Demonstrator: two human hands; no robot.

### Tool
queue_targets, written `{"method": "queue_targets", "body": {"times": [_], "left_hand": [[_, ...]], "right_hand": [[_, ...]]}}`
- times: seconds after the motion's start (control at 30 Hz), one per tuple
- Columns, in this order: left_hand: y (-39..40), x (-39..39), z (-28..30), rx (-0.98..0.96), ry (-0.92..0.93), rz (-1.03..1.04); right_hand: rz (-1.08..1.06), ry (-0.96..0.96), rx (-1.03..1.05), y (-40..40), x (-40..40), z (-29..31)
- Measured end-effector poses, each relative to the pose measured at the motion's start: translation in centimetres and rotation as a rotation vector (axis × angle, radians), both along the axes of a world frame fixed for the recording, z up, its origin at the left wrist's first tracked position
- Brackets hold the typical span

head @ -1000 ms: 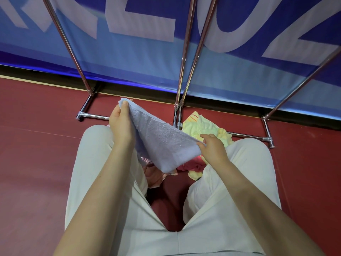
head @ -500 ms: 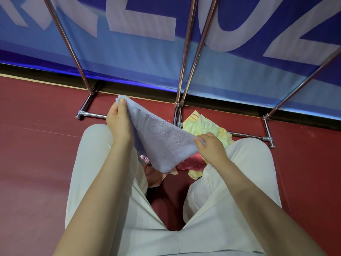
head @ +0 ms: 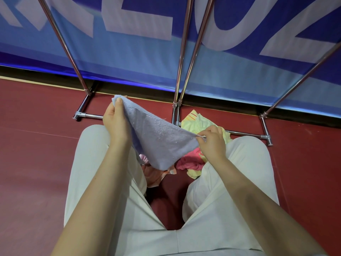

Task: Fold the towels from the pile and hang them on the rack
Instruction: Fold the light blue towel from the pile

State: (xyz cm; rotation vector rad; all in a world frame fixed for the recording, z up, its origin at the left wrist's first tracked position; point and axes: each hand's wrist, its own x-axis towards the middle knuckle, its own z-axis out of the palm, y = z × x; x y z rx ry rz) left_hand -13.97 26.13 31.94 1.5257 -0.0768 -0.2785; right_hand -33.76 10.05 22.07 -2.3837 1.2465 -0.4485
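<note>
The purple towel [head: 158, 143] is soft cloth with a fuzzy, bumpy top. The pile of towels [head: 199, 126] is soft cloth too, yellow and pink. The rack [head: 181, 58] is shiny smooth metal. The red floor [head: 36, 163] looks smooth and dull. The trousers [head: 239, 172] are plain pale cloth.

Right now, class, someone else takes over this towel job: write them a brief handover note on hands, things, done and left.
Left hand pinches one corner of the lavender towel; right hand pinches the opposite corner.
The towel hangs between them, apparently doubled, above the knees.
Pile of yellow and pink towels lies on the red floor, at the rack feet.
No towel shows on the visible rack poles.
Left: finish folding, hang it, then the pile.
</note>
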Motion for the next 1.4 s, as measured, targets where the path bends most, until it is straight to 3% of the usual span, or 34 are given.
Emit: {"method": "queue_targets", "body": {"times": [0.07,0.2,0.43,0.63,0.7,0.87,1.07,1.23,1.3,1.4], "left_hand": [[0.1,0.6,-0.1,-0.024,0.052,0.044],[0.1,0.9,-0.5,-0.021,0.038,0.054],[0.0,1.9,-1.4,-0.021,0.028,0.072],[-0.3,1.7,-2.2,0.09,-0.044,0.038],[-0.5,1.7,-2.7,0.168,-0.102,0.01],[-1.6,0.9,-3.3,0.148,-0.151,-0.126],[-1.9,-0.1,-2.7,0.235,-0.174,-0.149],[-0.9,-1.2,-2.6,0.432,-0.665,-0.122],[-1.0,-1.3,-3.1,0.449,-0.638,-0.116],[-1.7,-0.8,-4.0,0.459,-0.399,-0.144]], "right_hand": [[0.025,-0.089,-0.072,0.0,0.0,0.2],[0.025,-0.157,0.265,0.1,0.1,0.5],[-0.161,-0.623,0.593,-0.6,-0.5,3.2],[-0.134,-1.011,0.926,-3.0,-2.0,4.4],[-0.13,-0.972,0.859,-4.1,-2.4,5.0],[-0.1,-0.555,0.332,-6.7,-3.7,5.9],[-0.18,-0.575,0.212,-6.6,-3.9,5.4],[-0.292,-0.725,0.104,-6.0,-4.4,5.9],[-0.302,-0.711,0.113,-5.9,-4.5,5.9],[-0.262,-0.609,0.155,-5.9,-4.0,5.4]]}}
